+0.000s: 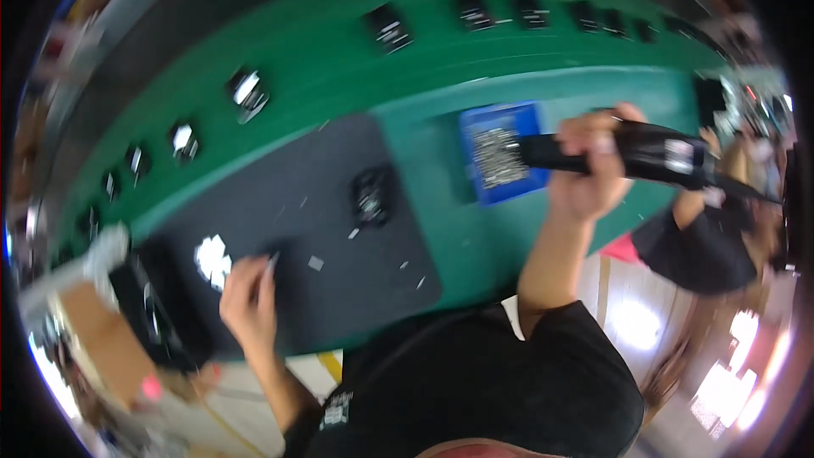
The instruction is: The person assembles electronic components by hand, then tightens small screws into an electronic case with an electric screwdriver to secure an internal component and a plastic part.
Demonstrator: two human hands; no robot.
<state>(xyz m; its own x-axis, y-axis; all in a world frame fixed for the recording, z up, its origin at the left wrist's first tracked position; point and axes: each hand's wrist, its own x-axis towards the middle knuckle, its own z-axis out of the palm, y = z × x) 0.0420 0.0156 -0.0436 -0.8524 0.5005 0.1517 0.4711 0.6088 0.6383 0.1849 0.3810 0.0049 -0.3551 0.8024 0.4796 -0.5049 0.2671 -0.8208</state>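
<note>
My right hand (591,161) is wrapped round a black handheld power screwdriver (653,153). Its dark front end hangs over a blue tray (514,197) that holds many small metal screws (498,158); whether it touches them I cannot tell. Over the dark mat (280,178), my left hand (249,295) pinches a small, light, thin piece (272,260) at its fingertips, too blurred to name. Just beyond that hand lies a cluster of white pieces (213,261). A black rounded device part (370,196) rests on the mat's right side, between my two hands.
Several black units, one a dark unit with a white top (248,93), stand along the green belt (314,59) at the far side. Small scraps such as a pale square (316,263) dot the mat. A black bin (157,305) stands at left; another person (699,237) is at right.
</note>
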